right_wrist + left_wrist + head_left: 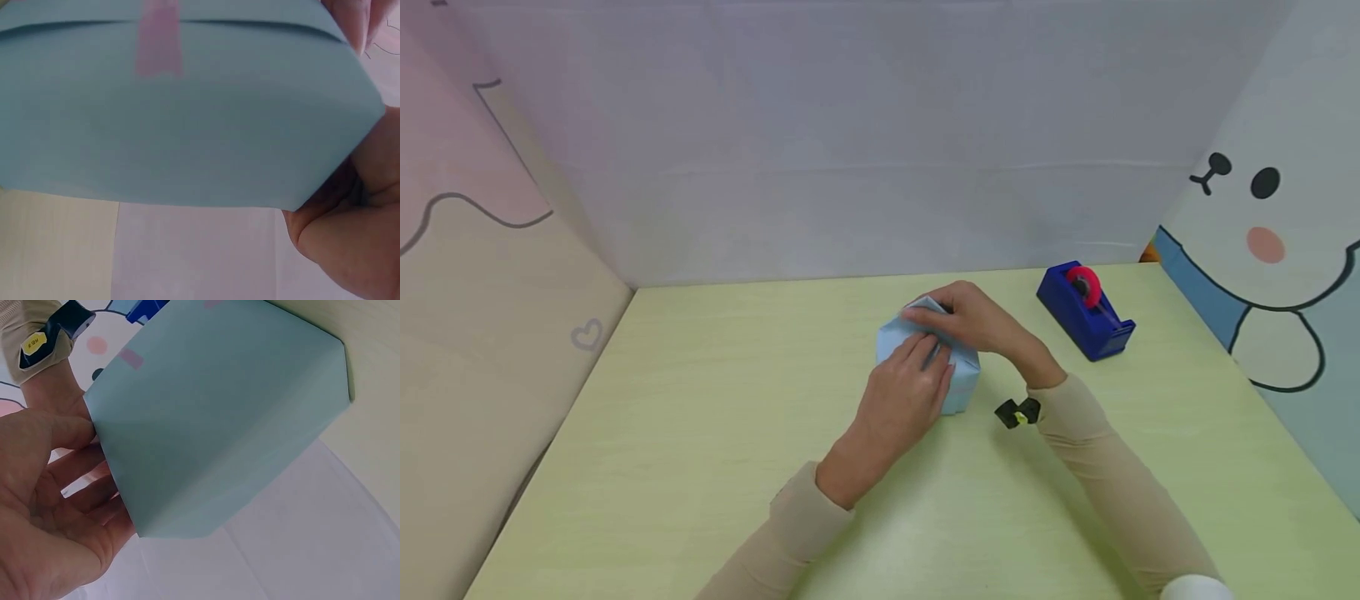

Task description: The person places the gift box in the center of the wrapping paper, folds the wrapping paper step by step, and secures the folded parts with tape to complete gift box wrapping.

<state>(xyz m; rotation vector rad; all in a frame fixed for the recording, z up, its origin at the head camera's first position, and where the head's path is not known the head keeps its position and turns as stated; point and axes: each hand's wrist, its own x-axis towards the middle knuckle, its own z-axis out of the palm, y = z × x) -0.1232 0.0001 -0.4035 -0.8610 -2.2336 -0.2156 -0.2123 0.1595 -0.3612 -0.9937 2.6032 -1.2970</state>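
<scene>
A package in light blue paper (964,385) is between my two hands near the middle of the table. One end of the paper is partly folded, with a dark gap beside the flap. My left hand (902,396) presses its fingers against that end. At the far edge my right hand (973,321) grips the paper, thumb on the near side; its other fingertips are hidden. In the left wrist view, the package's smooth side (219,419) bears bits of pink tape (131,358). The right wrist view shows a pink tape strip (159,40) across the paper seam.
A blue tape dispenser (1086,312) with a pink roll stands to the right, past the right hand. The pale yellow table (715,400) meets a light cloth wall (865,142) at the back. Printed panels (1277,275) flank both sides.
</scene>
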